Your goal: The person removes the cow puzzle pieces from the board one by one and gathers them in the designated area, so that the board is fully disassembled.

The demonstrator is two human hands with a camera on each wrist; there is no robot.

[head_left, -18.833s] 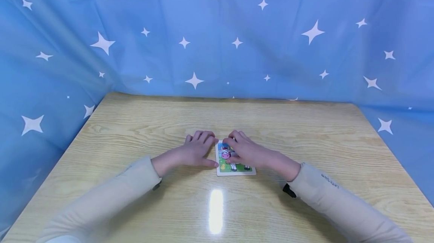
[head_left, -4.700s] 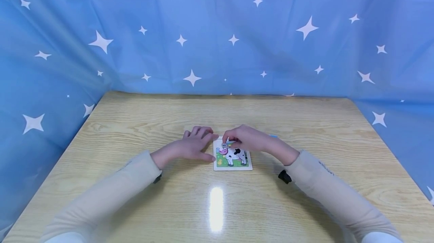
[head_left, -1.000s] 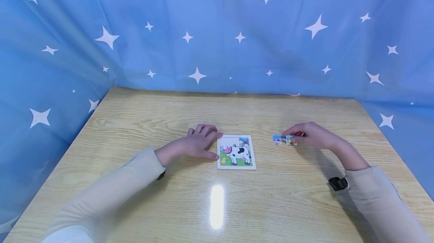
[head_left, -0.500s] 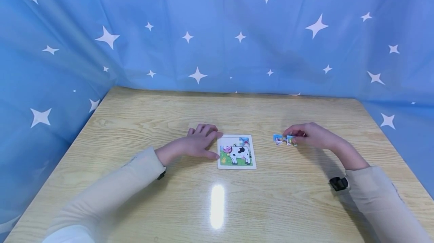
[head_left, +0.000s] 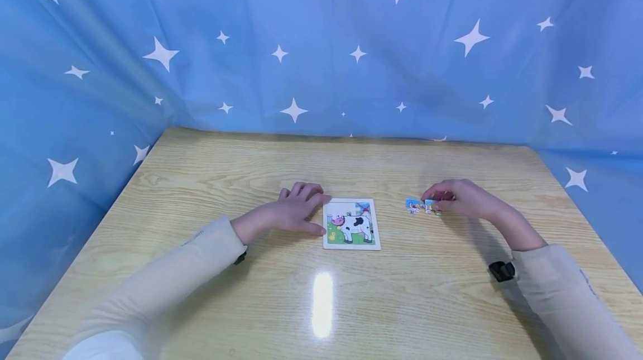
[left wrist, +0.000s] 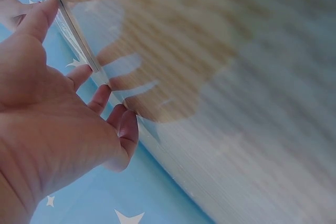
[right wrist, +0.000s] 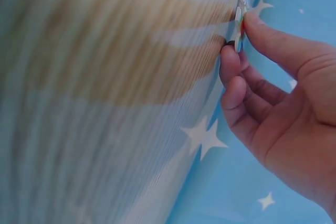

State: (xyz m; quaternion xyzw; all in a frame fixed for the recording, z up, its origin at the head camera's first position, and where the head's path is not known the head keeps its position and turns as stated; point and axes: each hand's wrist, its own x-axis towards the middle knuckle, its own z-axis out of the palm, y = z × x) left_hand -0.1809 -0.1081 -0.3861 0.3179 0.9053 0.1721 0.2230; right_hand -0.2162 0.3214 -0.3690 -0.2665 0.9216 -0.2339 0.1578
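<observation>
Between the right grip's (head_left: 459,198) fingertips (right wrist: 252,23) lies a puzzle piece (head_left: 430,207).

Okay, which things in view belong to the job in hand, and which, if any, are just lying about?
Part of the job:
- cow puzzle board, touched by the left hand
- loose pieces, one between the right hand's fingers and thumb

Not part of it:
- starry blue cloth, only a backdrop
- wooden table, only the surface

I see no stray items.
</observation>
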